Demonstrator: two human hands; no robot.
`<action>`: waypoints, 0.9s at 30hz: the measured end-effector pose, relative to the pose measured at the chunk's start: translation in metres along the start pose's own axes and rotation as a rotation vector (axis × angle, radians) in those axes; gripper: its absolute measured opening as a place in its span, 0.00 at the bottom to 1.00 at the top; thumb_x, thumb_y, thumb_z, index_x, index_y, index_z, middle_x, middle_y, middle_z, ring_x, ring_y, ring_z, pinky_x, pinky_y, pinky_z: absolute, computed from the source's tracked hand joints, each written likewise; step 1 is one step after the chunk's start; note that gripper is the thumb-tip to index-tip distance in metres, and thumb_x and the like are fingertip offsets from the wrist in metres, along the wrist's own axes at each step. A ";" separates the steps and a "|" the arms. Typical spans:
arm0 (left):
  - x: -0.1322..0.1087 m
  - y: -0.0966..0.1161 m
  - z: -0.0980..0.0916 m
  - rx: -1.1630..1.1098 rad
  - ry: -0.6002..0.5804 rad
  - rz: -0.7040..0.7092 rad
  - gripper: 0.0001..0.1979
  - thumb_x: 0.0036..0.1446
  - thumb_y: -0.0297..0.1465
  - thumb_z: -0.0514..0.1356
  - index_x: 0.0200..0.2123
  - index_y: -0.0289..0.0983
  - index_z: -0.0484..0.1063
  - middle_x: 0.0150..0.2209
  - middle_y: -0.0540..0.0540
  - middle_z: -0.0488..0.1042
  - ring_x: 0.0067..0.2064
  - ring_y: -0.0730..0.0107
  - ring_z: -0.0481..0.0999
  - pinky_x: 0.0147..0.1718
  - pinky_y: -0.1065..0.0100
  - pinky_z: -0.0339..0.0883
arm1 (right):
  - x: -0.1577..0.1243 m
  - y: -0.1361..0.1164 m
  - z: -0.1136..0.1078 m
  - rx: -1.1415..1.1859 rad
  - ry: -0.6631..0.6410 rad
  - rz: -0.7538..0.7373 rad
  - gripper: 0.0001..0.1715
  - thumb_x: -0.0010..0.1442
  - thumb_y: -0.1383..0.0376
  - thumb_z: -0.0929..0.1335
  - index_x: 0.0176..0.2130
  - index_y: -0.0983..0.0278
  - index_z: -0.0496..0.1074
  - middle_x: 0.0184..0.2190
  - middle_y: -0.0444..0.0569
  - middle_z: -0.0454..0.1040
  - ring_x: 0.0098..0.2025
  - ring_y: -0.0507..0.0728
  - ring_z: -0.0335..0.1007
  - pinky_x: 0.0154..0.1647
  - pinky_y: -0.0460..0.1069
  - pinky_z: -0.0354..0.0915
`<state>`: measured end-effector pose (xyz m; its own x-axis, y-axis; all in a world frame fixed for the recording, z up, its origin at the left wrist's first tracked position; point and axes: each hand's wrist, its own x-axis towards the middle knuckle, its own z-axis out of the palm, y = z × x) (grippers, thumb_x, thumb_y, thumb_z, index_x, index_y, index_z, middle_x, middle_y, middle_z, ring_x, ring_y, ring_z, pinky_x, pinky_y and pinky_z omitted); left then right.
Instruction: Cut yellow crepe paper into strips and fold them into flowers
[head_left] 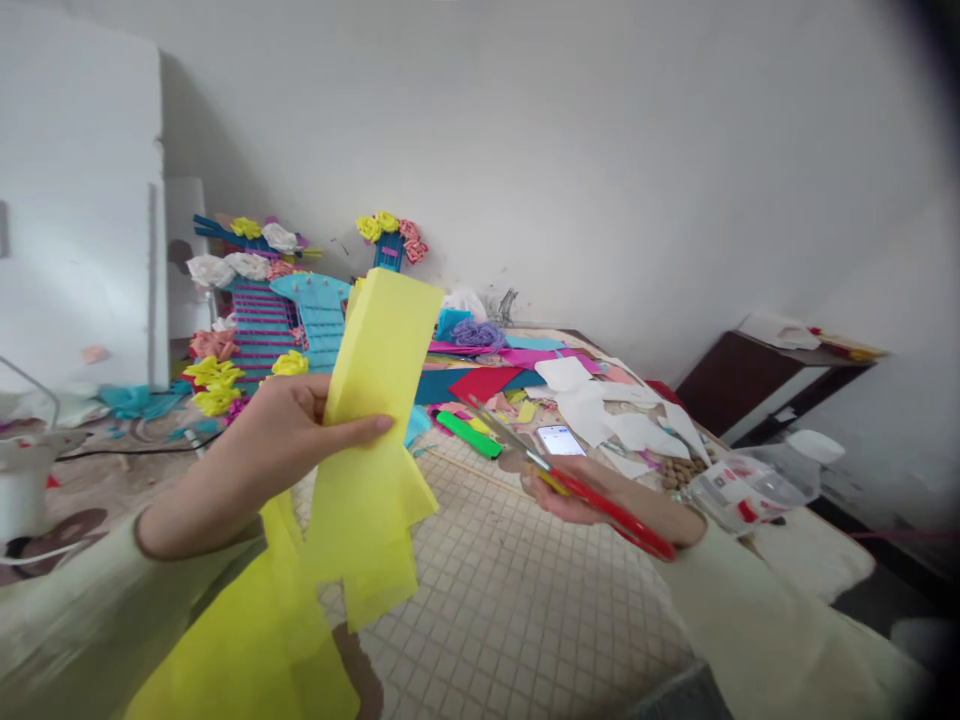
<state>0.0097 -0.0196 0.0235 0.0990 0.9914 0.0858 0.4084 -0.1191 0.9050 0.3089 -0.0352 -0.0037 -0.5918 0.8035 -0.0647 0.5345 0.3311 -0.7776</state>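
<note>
A folded strip of yellow crepe-like paper [375, 380] stands upright in my left hand [292, 430], with the thumb pressed across its front. More yellow paper [255, 640] hangs below that hand in loose overlapping pieces. To the right, my right hand [570, 490] is closed around a pair of scissors [555, 468] with red handles. Their blades point up and left, apart from the yellow paper. Part of the right hand's fingers is hidden behind the scissors. A green utility knife or marker-like tool [469, 434] lies on the table beyond the blades.
The tabletop [480, 600] has a grid-patterned cover. Paper flowers [214, 385] and a blue-and-purple craft piece [262, 320] stand at the back left. A phone [560, 441], white paper scraps [585, 410] and a clear plastic container [742, 490] are on the right. A white glue-gun-like object [26, 480] is far left.
</note>
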 end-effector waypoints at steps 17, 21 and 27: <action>-0.006 0.013 0.021 0.085 -0.252 -0.019 0.11 0.41 0.38 0.64 0.23 0.35 0.75 0.19 0.50 0.77 0.18 0.65 0.76 0.11 0.75 0.65 | -0.010 -0.033 -0.003 -0.136 -0.309 0.151 0.15 0.55 0.56 0.64 0.25 0.64 0.62 0.21 0.41 0.59 0.23 0.49 0.54 0.21 0.45 0.51; -0.006 0.012 0.024 0.111 -0.257 -0.021 0.12 0.40 0.39 0.64 0.24 0.36 0.75 0.19 0.50 0.77 0.19 0.63 0.76 0.11 0.74 0.65 | -0.008 -0.035 -0.002 -0.172 -0.331 0.146 0.17 0.56 0.55 0.63 0.24 0.63 0.59 0.20 0.41 0.58 0.22 0.49 0.53 0.20 0.45 0.50; -0.006 0.014 0.025 0.125 -0.258 0.007 0.13 0.41 0.40 0.64 0.25 0.35 0.75 0.19 0.50 0.77 0.19 0.64 0.76 0.12 0.75 0.65 | -0.006 -0.037 -0.001 -0.185 -0.360 0.126 0.18 0.58 0.55 0.61 0.23 0.63 0.56 0.20 0.40 0.58 0.22 0.49 0.53 0.21 0.45 0.50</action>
<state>0.0379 -0.0288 0.0251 0.3229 0.9459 -0.0317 0.5145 -0.1473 0.8447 0.2939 -0.0519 0.0263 -0.6706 0.6300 -0.3918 0.6959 0.3513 -0.6263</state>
